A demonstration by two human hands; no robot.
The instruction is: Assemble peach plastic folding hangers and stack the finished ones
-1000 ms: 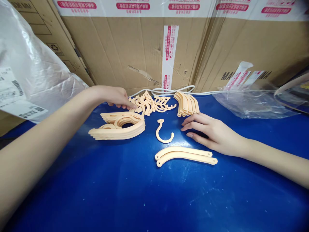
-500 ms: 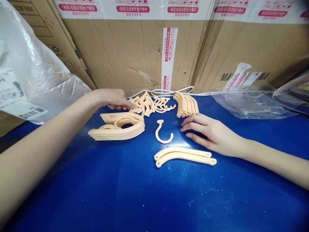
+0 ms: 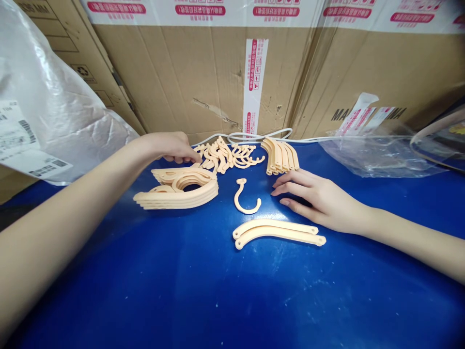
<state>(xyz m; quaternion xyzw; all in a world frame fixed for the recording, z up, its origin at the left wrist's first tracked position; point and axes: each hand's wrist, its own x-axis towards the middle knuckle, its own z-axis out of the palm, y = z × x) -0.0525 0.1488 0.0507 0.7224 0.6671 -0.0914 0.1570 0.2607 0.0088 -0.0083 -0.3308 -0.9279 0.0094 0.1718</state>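
My left hand [image 3: 174, 147] reaches to the near edge of a pile of peach plastic hooks [image 3: 228, 155]. Its fingers are curled together with the tips down, just above a stack of peach hanger bodies [image 3: 178, 193]; what they pinch is hidden. My right hand [image 3: 321, 199] lies flat on the blue table [image 3: 203, 291] with fingers stretched out and holds nothing. Its fingertips are just in front of a row of curved peach arms [image 3: 281, 156]. A single hook [image 3: 245, 198] lies between the hands. Two curved bars [image 3: 278, 232] lie side by side nearer to me.
Large taped cardboard boxes [image 3: 203, 82] wall off the back of the table. A white cable [image 3: 261, 135] runs along their foot. A crumpled plastic bag with labels [image 3: 43, 111] sits at the left, and clear plastic bags [image 3: 381, 150] at the right.
My left hand's fingertips have drawn back slightly from the hook pile and curled in. The right hand and the parts on the table have stayed put.
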